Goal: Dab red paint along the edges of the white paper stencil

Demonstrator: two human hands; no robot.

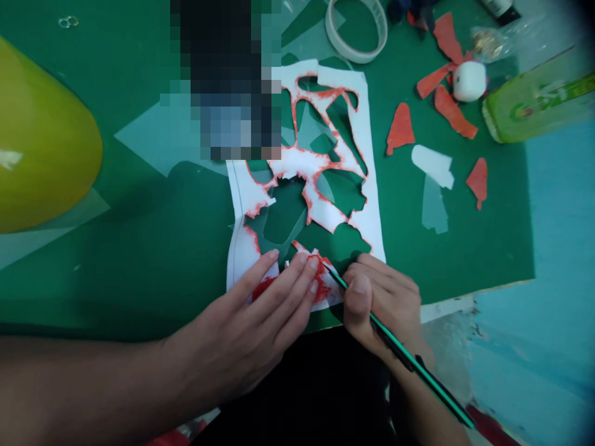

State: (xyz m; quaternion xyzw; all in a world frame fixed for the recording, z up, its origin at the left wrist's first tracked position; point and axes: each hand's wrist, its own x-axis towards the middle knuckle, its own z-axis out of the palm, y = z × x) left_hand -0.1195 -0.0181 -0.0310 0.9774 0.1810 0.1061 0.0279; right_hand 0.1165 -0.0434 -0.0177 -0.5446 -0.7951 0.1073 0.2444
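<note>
A white paper sheet (288,162) with red-coloured edges and several cut-out openings lies on the green mat. My left hand (274,297) is flat over its lower part, fingers stretched out and pressing on a red-coloured patch (322,291). In my right hand (388,297) is a slim green-and-black pen-shaped tool (395,342), gripped between thumb and fingers. Its thin dark tip meets the paper close beside my left fingertips. Whether the tip is a blade or a point, I cannot tell. Part of the sheet is hidden under my left hand.
A tape roll (357,31) lies beyond the sheet. Red cut pieces (400,129), a white case (469,81) and a green package (534,105) are at right. A yellow-green rounded object (46,148) stands left. A pixelated area hides the upper middle.
</note>
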